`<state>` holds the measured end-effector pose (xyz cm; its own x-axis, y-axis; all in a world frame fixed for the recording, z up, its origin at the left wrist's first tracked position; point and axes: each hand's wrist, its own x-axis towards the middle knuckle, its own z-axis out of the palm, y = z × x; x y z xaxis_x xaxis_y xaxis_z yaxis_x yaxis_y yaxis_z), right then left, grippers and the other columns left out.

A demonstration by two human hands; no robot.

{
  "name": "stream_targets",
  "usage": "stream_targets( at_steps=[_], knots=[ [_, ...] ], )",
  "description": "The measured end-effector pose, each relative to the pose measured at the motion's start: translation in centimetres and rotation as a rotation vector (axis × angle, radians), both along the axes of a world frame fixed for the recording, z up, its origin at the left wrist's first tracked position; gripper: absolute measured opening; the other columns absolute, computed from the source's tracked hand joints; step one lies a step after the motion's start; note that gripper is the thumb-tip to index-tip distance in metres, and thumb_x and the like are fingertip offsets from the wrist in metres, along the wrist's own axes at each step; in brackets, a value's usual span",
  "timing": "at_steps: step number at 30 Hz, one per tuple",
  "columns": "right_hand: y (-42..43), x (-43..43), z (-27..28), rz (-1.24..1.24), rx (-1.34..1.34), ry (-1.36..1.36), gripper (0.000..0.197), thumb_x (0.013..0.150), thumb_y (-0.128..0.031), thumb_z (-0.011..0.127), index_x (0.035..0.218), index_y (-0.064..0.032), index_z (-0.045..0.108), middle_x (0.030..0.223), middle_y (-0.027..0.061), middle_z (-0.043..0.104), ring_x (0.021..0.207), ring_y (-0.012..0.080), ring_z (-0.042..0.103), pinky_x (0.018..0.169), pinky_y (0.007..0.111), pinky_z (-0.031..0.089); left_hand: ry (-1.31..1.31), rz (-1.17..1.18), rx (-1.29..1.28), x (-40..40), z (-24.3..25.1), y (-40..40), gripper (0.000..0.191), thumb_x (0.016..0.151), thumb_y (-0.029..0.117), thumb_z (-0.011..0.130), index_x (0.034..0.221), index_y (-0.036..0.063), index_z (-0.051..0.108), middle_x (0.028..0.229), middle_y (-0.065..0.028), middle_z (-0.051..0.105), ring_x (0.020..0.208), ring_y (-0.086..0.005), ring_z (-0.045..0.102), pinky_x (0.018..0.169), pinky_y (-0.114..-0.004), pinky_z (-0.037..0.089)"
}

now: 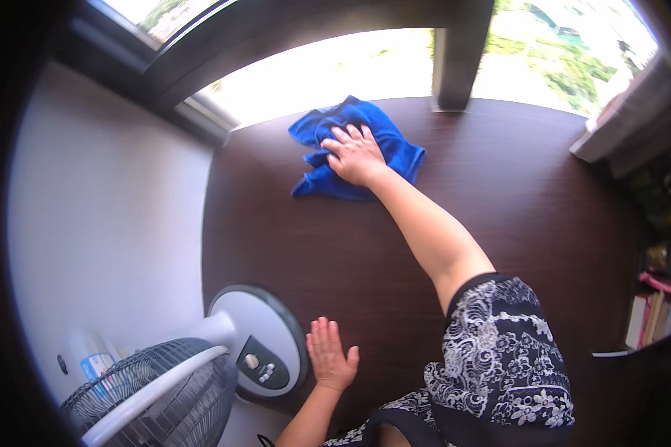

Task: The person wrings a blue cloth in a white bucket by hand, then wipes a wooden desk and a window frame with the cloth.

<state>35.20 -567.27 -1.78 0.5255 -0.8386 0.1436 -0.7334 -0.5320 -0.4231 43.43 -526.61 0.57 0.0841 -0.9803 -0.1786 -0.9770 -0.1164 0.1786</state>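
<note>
My right hand [356, 155] is pressed flat on a crumpled blue cloth [394, 148], its fingers spread over the fabric. The cloth lies on a dark brown wooden surface [335, 246] near its far edge, below the window. Nearer to me, my left hand [331, 355] rests palm down on the same surface with nothing in it, the thumb held apart. Just left of that hand is the round white and grey base of an electric fan [279, 327].
A pale wall [112, 184] borders the surface on the left. Beyond the far edge stand dark window frames [461, 67]. At the right are a grey curtain [620, 123] and a shelf with several books [651, 321]. The fan's wire cage [201, 396] fills the lower left.
</note>
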Motion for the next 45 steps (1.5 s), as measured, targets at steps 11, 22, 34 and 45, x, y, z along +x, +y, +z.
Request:
stream_targets(
  at_steps=[11,22,34,45],
  knots=[
    [-0.8,-36.7,-0.3,-0.63,-0.053,0.231,0.044,0.088,-0.043,0.045,0.128,-0.0259,0.051,0.143,0.0073,0.038,0.131,0.0257,0.033,0.107,0.045,0.024,-0.071,-0.029,-0.105,0.5,-0.4,0.2,0.073,0.081,0.031,0.05,0.141,-0.0008,0.024,0.148,-0.0214,0.02,0.139,-0.0366,0.016,0.112,-0.05,0.013],
    [14.0,-30.0,-1.7,-0.56,-0.125,0.251,0.057,0.09,-0.052,0.037,0.136,-0.0175,0.044,0.145,0.0193,0.032,0.135,0.0416,0.022,0.108,0.059,0.01,-0.136,-0.033,-0.147,0.0,-1.0,0.6,0.068,0.085,0.029,0.045,0.142,0.0001,0.024,0.149,-0.0193,0.022,0.139,-0.0347,0.017,0.113,-0.047,0.013],
    [20.2,-55.8,-2.4,-0.974,-0.219,0.288,0.043,0.088,-0.047,0.048,0.126,-0.0267,0.05,0.135,0.0055,0.046,0.124,0.0245,0.039,0.101,0.045,0.028,-0.152,-0.062,-0.197,0.3,-1.7,0.2,0.065,0.087,0.031,0.043,0.143,0.0034,0.025,0.15,-0.0161,0.021,0.139,-0.0323,0.018,0.113,-0.045,0.014],
    [22.0,-53.9,-2.4,-1.066,-0.145,0.26,0.059,0.081,-0.059,0.049,0.131,-0.0274,0.045,0.138,0.01,0.041,0.127,0.0335,0.035,0.106,0.057,0.02,-0.151,-0.062,-0.242,0.9,-2.6,0.3,0.061,0.089,0.033,0.042,0.142,0.0042,0.028,0.148,-0.0158,0.025,0.138,-0.0324,0.02,0.113,-0.044,0.015]
  ],
)
